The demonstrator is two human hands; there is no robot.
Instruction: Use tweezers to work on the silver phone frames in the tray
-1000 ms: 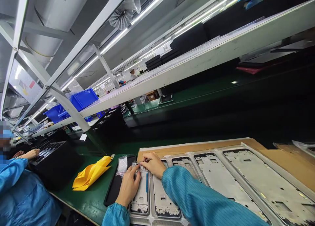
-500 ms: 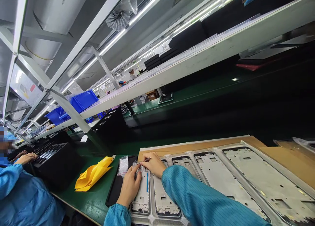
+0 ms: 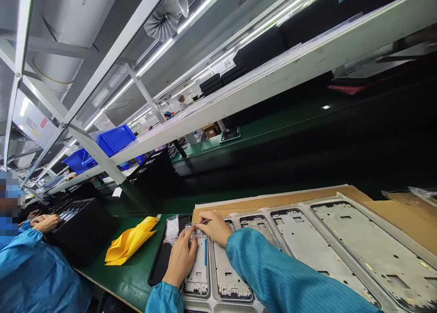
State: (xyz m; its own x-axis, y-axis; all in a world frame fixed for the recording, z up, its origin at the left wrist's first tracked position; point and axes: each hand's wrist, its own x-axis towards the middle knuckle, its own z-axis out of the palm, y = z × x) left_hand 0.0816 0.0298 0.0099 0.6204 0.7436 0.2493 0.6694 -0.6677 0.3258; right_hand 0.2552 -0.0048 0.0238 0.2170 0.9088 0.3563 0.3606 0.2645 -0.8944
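Observation:
My right hand [image 3: 215, 228] pinches a slim metal tool that looks like tweezers [image 3: 205, 221], its tip over the upper end of the leftmost phone frame [image 3: 198, 270]. My left hand [image 3: 180, 257] lies along that frame's left edge, thumb and fingers apart, fingertips near the tool's tip. A blue strip [image 3: 205, 251] runs down the frame's right side. The small part under the fingertips is too hidden to make out. This frame sits in a clear plastic tray [image 3: 212, 291] that holds several more metal phone frames [image 3: 375, 254] to the right.
A black tray [image 3: 160, 263] with a small clear bag [image 3: 171, 229] lies left of my hands. Beyond it is a yellow sheet [image 3: 131, 240] on the green table [image 3: 118, 281]. Cardboard [image 3: 403, 217] lies behind the frames. At left, a co-worker's hands [image 3: 46, 223] touch a black box [image 3: 80, 240].
My hands have barely moved, still at the upper end of the leftmost frame. The co-worker's hand at left has shifted a little to the right over the black box.

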